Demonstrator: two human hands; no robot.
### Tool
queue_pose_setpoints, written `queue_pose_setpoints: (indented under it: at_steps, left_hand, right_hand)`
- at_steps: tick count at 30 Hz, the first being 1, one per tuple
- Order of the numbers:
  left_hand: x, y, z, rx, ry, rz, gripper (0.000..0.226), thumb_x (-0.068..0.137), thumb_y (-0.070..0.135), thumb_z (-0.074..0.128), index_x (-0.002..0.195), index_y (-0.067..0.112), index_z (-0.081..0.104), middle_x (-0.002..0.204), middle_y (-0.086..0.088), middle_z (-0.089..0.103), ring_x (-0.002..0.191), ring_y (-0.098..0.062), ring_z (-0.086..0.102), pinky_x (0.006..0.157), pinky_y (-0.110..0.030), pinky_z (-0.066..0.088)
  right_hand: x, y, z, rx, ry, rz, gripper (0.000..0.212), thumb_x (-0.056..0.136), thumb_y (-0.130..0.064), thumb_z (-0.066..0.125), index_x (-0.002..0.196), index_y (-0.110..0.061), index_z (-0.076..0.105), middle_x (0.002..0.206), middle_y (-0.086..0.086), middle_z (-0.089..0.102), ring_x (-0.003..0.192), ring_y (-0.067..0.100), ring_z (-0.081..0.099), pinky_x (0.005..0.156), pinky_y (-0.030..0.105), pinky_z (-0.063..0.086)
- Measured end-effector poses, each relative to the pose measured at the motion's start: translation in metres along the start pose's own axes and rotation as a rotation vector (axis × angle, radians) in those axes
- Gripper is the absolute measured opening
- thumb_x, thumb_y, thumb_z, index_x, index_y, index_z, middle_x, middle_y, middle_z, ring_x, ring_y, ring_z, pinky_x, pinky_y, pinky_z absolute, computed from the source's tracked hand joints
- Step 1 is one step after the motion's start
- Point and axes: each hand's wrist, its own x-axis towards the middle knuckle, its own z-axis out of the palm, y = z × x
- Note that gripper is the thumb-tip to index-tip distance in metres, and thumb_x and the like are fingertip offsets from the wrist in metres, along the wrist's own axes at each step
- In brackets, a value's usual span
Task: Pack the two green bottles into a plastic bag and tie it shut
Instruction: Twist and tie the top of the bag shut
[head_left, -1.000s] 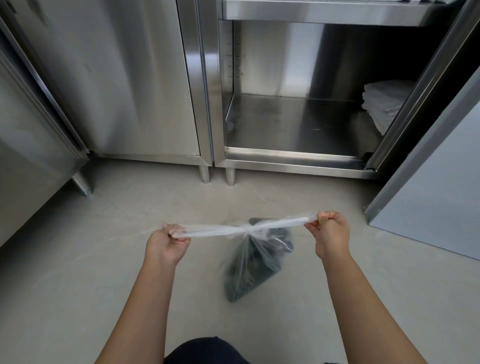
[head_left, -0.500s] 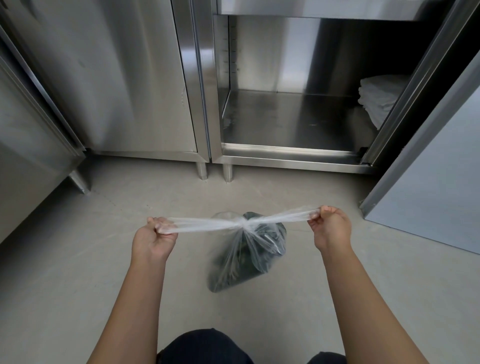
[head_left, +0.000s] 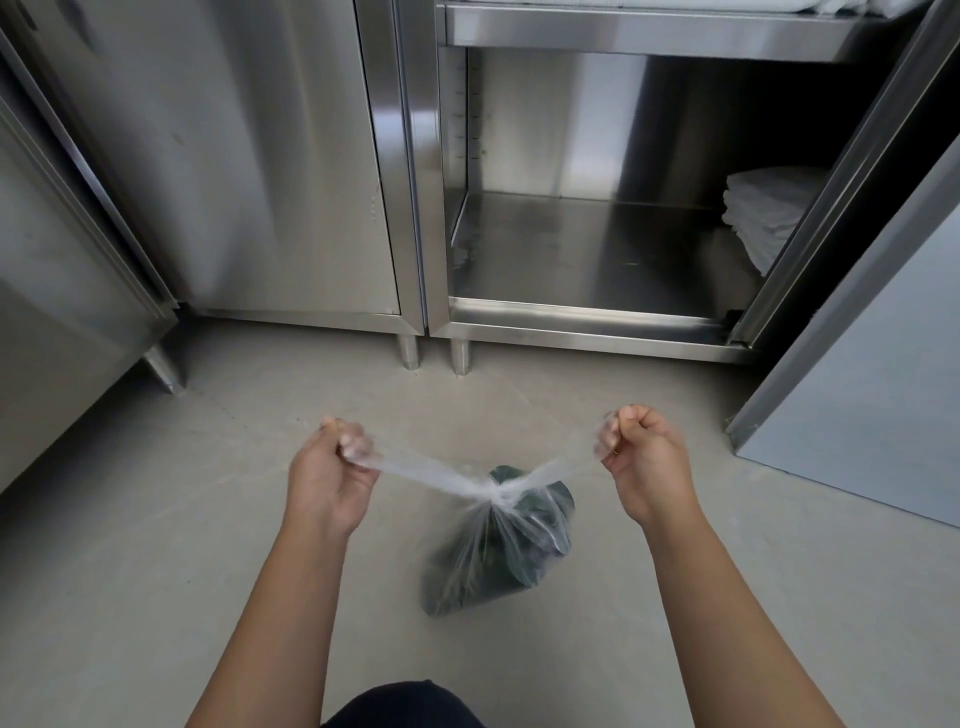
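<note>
Both hands are now lifting the bag's ears higher, letting the knot (head_left: 493, 492) sink. My left hand (head_left: 332, 467) and right hand (head_left: 641, 457) are clenching them, cinching the plastic bag (head_left: 493, 566), bottles (head_left: 540, 519) inside, hanging at six o'clock over the floor (head_left: 156, 597); only final tightening seems left.

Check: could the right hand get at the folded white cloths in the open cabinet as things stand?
Probably not yet: the right hand is shut on a bag tail, and the cloths sit deep inside, partly behind the door frame.
</note>
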Motion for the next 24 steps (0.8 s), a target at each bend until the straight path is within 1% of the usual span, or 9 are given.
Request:
queue_pose_setpoints:
  at_steps: [4,7,10,13,16,18,21,24]
  left_hand:
    - [-0.023,-0.01,0.034,0.307,-0.131,0.06,0.041,0.098,0.024,0.031,0.06,0.015,0.044,0.047,0.007,0.045,0.04,-0.004,0.041,0.042,-0.015,0.039]
    - [-0.04,-0.02,0.055,0.441,-0.199,0.056,0.03,0.089,0.027,0.043,0.062,0.016,0.05,0.052,0.007,0.051,0.049,-0.006,0.047,0.052,-0.021,0.041]
    - [-0.05,-0.029,0.067,0.469,-0.248,0.005,0.02,0.078,0.029,0.051,0.065,0.014,0.054,0.055,0.006,0.054,0.055,-0.008,0.048,0.054,-0.021,0.041]
    - [-0.057,-0.037,0.073,0.514,-0.288,-0.012,0.02,0.084,0.019,0.051,0.067,0.012,0.058,0.058,0.004,0.057,0.058,-0.01,0.049,0.056,-0.02,0.041]
    - [-0.064,-0.042,0.08,0.546,-0.262,0.01,0.013,0.086,0.006,0.052,0.079,0.006,0.063,0.064,-0.001,0.064,0.061,-0.01,0.058,0.056,-0.019,0.048]
    - [-0.066,-0.044,0.083,0.549,-0.242,0.027,0.01,0.085,0.003,0.054,0.086,0.002,0.064,0.068,-0.004,0.067,0.062,-0.01,0.063,0.056,-0.019,0.05]
    - [-0.067,-0.042,0.084,0.539,-0.231,0.046,0.009,0.083,0.001,0.057,0.088,0.0,0.064,0.07,-0.004,0.068,0.062,-0.009,0.064,0.055,-0.019,0.05]
    - [-0.067,-0.04,0.082,0.577,-0.249,0.055,0.01,0.082,0.0,0.058,0.089,0.003,0.065,0.07,-0.001,0.069,0.065,-0.009,0.064,0.059,-0.021,0.053]
  right_hand:
    - [-0.008,-0.004,0.019,-0.006,-0.102,0.014,0.027,0.091,0.0,0.038,0.068,-0.012,0.046,0.051,-0.006,0.054,0.044,0.006,0.042,0.044,0.016,0.039]
    - [-0.018,-0.006,0.035,-0.077,-0.175,0.009,0.026,0.091,0.0,0.04,0.069,-0.012,0.048,0.052,-0.006,0.055,0.045,0.006,0.043,0.046,0.016,0.041]
    - [-0.028,-0.005,0.049,-0.181,-0.244,0.006,0.023,0.089,0.0,0.044,0.07,-0.009,0.052,0.052,-0.006,0.056,0.046,0.005,0.044,0.048,0.015,0.042]
    - [-0.035,-0.004,0.059,-0.247,-0.299,0.018,0.023,0.087,0.0,0.047,0.068,-0.009,0.056,0.053,-0.005,0.058,0.048,0.006,0.047,0.05,0.016,0.044]
    - [-0.041,-0.005,0.066,-0.282,-0.342,0.025,0.019,0.086,-0.001,0.05,0.07,-0.008,0.059,0.056,-0.002,0.061,0.051,0.008,0.052,0.053,0.018,0.047]
    - [-0.043,-0.005,0.068,-0.264,-0.353,0.038,0.013,0.084,-0.005,0.052,0.073,-0.006,0.059,0.059,0.001,0.062,0.055,0.011,0.055,0.056,0.021,0.049]
    - [-0.044,-0.005,0.069,-0.261,-0.352,0.064,0.006,0.08,-0.01,0.057,0.076,-0.006,0.061,0.065,0.004,0.062,0.059,0.015,0.055,0.06,0.025,0.049]
    - [-0.045,-0.005,0.07,-0.258,-0.332,0.066,0.01,0.082,-0.006,0.057,0.073,-0.008,0.061,0.063,0.003,0.063,0.059,0.013,0.058,0.059,0.023,0.051]
